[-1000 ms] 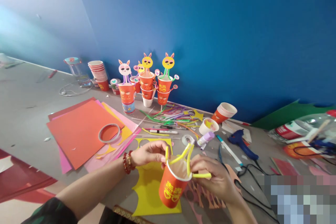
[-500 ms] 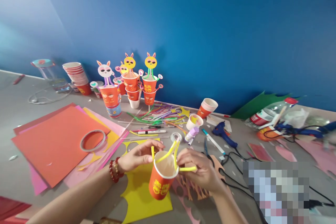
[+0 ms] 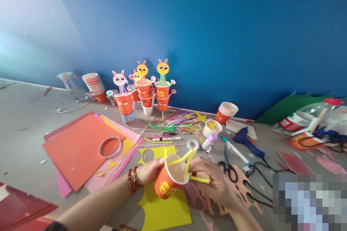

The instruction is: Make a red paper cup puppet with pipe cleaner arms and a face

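A red paper cup [image 3: 170, 184] with yellow print and a white rim is tilted in front of me. Yellow bendy stems [image 3: 180, 159], like pipe cleaners or straws, run across its mouth and join in a peak. One end stands up at the left rim, and another sticks out past the right rim. My left hand [image 3: 150, 171] is closed around the cup's left side, its fingers partly hidden behind it. At the right rim, my right hand [image 3: 210, 178] has its fingers closed against cup and stem. Beneath lies yellow paper [image 3: 168, 209] with round cut-outs.
Finished cup figures [image 3: 124, 104] with animal faces stand by the wall. Coloured paper [image 3: 78, 151] with a tape roll [image 3: 110, 147] lies left. Scissors [image 3: 229, 169], a blue glue gun [image 3: 248, 142] with black cords, a glue stick [image 3: 209, 141] and a bottle [image 3: 306, 119] are right.
The cup has tipped, its base swinging left and its mouth turning right. My left hand has closed in around its side. The whole view has shifted, moving the table things rightward.
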Demonstrator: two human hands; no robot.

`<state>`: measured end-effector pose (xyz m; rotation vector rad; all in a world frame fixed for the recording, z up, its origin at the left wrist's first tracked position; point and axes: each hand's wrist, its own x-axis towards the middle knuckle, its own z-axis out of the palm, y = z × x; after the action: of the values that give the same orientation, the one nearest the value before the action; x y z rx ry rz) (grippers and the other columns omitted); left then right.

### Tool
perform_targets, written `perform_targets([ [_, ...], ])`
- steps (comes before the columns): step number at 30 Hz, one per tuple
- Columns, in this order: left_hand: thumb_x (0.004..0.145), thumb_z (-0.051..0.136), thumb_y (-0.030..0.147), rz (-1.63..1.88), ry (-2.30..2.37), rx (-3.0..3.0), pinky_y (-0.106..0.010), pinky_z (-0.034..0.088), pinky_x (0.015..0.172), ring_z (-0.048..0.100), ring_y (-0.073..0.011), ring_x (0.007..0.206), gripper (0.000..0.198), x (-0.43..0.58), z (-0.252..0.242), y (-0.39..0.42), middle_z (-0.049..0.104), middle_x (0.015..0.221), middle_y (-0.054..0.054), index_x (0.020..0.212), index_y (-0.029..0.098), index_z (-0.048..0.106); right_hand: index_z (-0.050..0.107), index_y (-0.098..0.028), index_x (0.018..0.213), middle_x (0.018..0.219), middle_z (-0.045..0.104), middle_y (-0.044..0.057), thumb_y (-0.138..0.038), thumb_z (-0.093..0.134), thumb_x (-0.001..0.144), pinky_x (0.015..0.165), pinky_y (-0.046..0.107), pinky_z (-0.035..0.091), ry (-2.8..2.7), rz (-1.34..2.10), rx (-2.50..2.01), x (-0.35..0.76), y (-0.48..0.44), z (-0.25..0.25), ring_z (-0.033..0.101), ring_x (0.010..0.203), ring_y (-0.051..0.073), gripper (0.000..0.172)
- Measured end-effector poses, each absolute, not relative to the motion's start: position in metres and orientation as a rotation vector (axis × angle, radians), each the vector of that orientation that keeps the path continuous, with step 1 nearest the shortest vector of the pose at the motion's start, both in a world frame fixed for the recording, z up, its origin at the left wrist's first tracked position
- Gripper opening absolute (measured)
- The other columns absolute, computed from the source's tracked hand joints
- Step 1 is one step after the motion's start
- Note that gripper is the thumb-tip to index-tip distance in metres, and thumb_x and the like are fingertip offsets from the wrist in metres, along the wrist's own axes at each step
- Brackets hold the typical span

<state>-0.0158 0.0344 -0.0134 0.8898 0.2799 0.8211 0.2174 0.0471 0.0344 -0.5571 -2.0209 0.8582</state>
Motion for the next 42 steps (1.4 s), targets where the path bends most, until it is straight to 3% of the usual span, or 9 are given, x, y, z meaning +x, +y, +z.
perform_targets([
  [5, 0.091, 0.048, 0.069, 0.854, 0.302, 0.853, -0.038, 0.055, 0.074, 0.075, -0.0314, 0.084, 0.070, -0.021, -0.023, 0.036, 0.078, 0.097, -0.018, 0.124, 0.010, 0.065, 0.067, -0.023, 0.116, 0.098, 0.074, 0.009, -0.039, 0.064, 0.095, 0.065, 0.026, 0.058, -1.996, 0.902, -0.600, 0.217, 0.044, 0.029, 0.070, 0.073, 0.019, 0.026],
  [8, 0.088, 0.053, 0.071, 0.886, 0.305, 0.838, -0.036, 0.055, 0.068, 0.075, -0.0292, 0.073, 0.071, -0.023, -0.029, 0.038, 0.078, 0.091, -0.017, 0.122, 0.010, 0.065, 0.065, -0.024, 0.122, 0.100, 0.073, 0.009, -0.038, 0.061, 0.097, 0.067, 0.027, 0.058, -1.991, 0.893, -0.607, 0.217, 0.044, 0.028, 0.068, 0.074, 0.019, 0.029],
  [12, 0.085, 0.055, 0.073, 0.887, 0.322, 0.832, -0.036, 0.054, 0.070, 0.074, -0.0293, 0.075, 0.073, -0.021, -0.029, 0.040, 0.077, 0.088, -0.015, 0.120, 0.010, 0.066, 0.064, -0.025, 0.124, 0.100, 0.072, 0.007, -0.029, 0.062, 0.096, 0.070, 0.027, 0.057, -1.992, 0.888, -0.676, 0.217, 0.046, 0.024, 0.066, 0.074, 0.017, 0.029],
  [15, 0.080, 0.056, 0.075, 0.897, 0.325, 0.783, -0.037, 0.053, 0.073, 0.073, -0.0312, 0.081, 0.077, -0.018, -0.027, 0.043, 0.076, 0.090, -0.016, 0.119, 0.009, 0.068, 0.065, -0.027, 0.123, 0.104, 0.072, 0.006, -0.024, 0.062, 0.096, 0.077, 0.027, 0.058, -1.992, 0.865, -0.768, 0.217, 0.048, 0.019, 0.069, 0.086, 0.019, 0.027],
  [19, 0.079, 0.058, 0.073, 0.947, 0.381, 0.715, -0.035, 0.051, 0.072, 0.072, -0.0291, 0.079, 0.076, -0.019, -0.028, 0.048, 0.076, 0.090, -0.015, 0.120, 0.008, 0.067, 0.065, -0.028, 0.121, 0.113, 0.072, 0.007, -0.025, 0.060, 0.097, 0.082, 0.028, 0.059, -1.984, 0.845, -0.829, 0.217, 0.049, 0.012, 0.070, 0.103, 0.023, 0.025],
  [27, 0.080, 0.057, 0.073, 0.982, 0.369, 0.739, -0.035, 0.050, 0.071, 0.071, -0.0298, 0.077, 0.071, -0.018, -0.024, 0.046, 0.076, 0.084, -0.015, 0.103, 0.007, 0.074, 0.065, -0.026, 0.120, 0.118, 0.070, 0.010, -0.029, 0.057, 0.099, 0.086, 0.030, 0.058, -2.017, 0.898, -0.882, 0.219, 0.050, 0.008, 0.068, 0.107, 0.025, 0.022],
  [32, 0.081, 0.056, 0.072, 0.976, 0.387, 0.749, -0.036, 0.051, 0.070, 0.072, -0.0294, 0.074, 0.072, -0.018, -0.018, 0.045, 0.076, 0.085, -0.015, 0.111, 0.008, 0.072, 0.064, -0.025, 0.119, 0.115, 0.069, 0.010, -0.031, 0.054, 0.101, 0.081, 0.029, 0.058, -2.006, 0.985, -0.901, 0.217, 0.050, 0.009, 0.068, 0.103, 0.025, 0.022],
  [37, 0.084, 0.053, 0.071, 1.000, 0.385, 0.733, -0.033, 0.050, 0.071, 0.069, -0.0241, 0.068, 0.069, -0.018, -0.019, 0.045, 0.075, 0.076, -0.012, 0.101, 0.008, 0.075, 0.065, -0.026, 0.116, 0.111, 0.070, 0.009, -0.029, 0.056, 0.099, 0.078, 0.028, 0.056, -2.000, 0.953, -0.898, 0.215, 0.050, 0.012, 0.068, 0.097, 0.024, 0.019],
  [42, 0.089, 0.049, 0.068, 1.068, 0.317, 0.710, -0.034, 0.049, 0.073, 0.066, -0.0206, 0.062, 0.067, -0.017, -0.017, 0.048, 0.074, 0.076, -0.011, 0.104, 0.006, 0.073, 0.066, -0.024, 0.109, 0.108, 0.069, 0.008, -0.026, 0.056, 0.098, 0.073, 0.027, 0.055, -1.984, 0.966, -0.907, 0.215, 0.049, 0.013, 0.068, 0.085, 0.020, 0.016],
])
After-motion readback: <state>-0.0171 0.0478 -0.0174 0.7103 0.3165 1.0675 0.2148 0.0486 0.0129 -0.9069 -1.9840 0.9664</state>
